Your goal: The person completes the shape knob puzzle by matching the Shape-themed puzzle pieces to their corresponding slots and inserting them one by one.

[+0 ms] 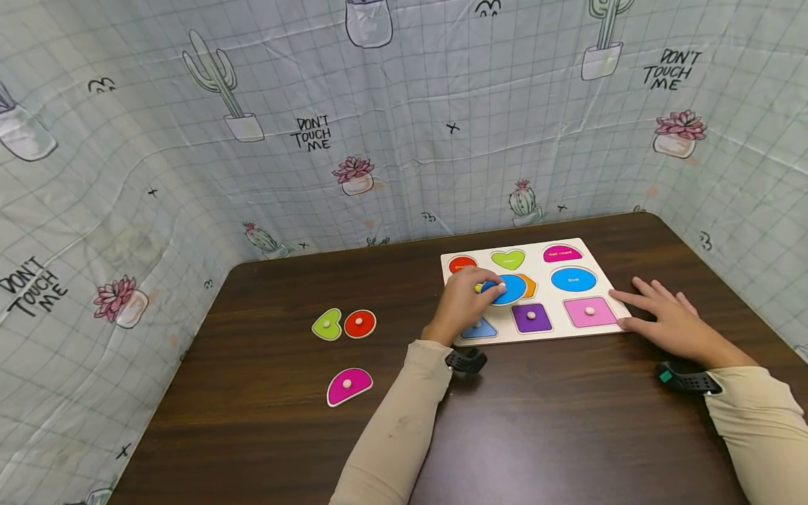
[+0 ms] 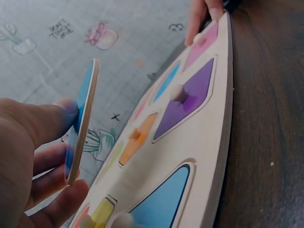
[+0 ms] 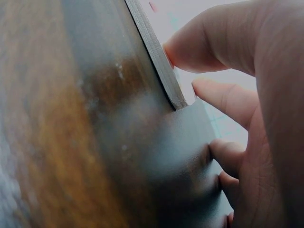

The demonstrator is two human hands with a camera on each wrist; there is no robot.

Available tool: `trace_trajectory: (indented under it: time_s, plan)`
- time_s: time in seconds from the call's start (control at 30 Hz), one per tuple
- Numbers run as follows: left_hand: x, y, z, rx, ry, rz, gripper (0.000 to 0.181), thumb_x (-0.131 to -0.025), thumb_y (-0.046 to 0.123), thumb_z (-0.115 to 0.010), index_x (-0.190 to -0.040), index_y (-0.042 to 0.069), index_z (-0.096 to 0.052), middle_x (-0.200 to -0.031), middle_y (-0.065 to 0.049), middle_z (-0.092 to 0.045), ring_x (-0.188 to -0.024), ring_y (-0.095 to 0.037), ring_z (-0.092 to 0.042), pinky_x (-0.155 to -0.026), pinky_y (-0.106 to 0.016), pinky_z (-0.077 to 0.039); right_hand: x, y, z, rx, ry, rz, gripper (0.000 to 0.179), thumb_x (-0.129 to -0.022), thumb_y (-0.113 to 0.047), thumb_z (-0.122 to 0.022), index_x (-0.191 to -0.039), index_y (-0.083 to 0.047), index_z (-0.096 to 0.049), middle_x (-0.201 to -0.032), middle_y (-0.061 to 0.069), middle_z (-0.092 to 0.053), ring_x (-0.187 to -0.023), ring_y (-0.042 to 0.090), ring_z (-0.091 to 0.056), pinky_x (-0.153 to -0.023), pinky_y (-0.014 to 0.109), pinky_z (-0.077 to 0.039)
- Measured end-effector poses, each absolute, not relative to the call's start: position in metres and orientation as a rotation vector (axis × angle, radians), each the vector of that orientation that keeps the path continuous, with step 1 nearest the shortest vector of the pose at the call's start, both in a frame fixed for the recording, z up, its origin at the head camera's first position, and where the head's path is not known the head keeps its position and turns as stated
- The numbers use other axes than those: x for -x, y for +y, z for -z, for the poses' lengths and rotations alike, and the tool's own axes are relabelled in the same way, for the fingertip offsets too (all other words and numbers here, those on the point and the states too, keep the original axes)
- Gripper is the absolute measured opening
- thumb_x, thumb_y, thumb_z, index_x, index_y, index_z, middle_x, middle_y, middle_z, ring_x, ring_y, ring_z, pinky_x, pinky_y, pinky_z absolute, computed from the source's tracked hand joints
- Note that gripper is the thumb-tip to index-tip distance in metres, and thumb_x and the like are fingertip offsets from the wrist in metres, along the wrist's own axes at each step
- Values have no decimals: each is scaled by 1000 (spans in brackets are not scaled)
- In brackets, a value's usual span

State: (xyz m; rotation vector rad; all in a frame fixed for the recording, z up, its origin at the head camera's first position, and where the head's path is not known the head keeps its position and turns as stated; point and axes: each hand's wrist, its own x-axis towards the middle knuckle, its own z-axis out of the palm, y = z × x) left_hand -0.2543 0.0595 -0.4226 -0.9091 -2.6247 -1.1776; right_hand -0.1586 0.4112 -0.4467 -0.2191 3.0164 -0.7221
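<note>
A blue oval puzzle piece (image 1: 513, 289) is held by its knob in my left hand (image 1: 463, 298), above the wooden shape puzzle board (image 1: 505, 337). In the left wrist view the oval piece (image 2: 85, 118) is tilted on edge, apart from the board. Seated in the board are a purple square piece (image 1: 532, 318), a pink rectangle piece (image 1: 590, 311), a blue triangle piece (image 1: 480, 329) and an orange piece (image 1: 530, 285). The printed oval slot (image 1: 573, 280) is at the right. My right hand (image 1: 672, 319) lies with fingers spread, thumb and forefinger touching the board's right edge.
Left of the board, a green heart piece (image 1: 327, 325) and a red circle piece (image 1: 360, 323) lie side by side on the dark wooden table (image 1: 252, 393). A magenta half-round piece (image 1: 350, 386) lies nearer. Printed cloth (image 1: 410, 105) hangs behind the table.
</note>
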Motion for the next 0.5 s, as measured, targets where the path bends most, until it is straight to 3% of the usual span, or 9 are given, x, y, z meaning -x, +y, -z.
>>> trace_trajectory:
  time_s: [0.27, 0.5]
  plan:
    - [255, 68, 426, 882, -2555, 1197, 17, -91, 26, -77, -102, 13, -80, -107, 2, -69, -102, -10, -60, -91, -20, -45, 158, 413, 444, 225, 3010, 737, 62, -100, -36, -60, -148, -2, -44, -153, 41, -18, -142, 61, -2, -106, 77, 6]
    - [255, 77, 426, 864, -2586, 1165, 17, -91, 26, -76, -102, 14, -79, -111, 0, -65, -107, -12, -58, -95, -20, -44, 157, 412, 444, 219, 3000, 736, 62, -100, -37, -60, -149, -2, -44, -153, 41, -17, -142, 62, -2, -106, 77, 5]
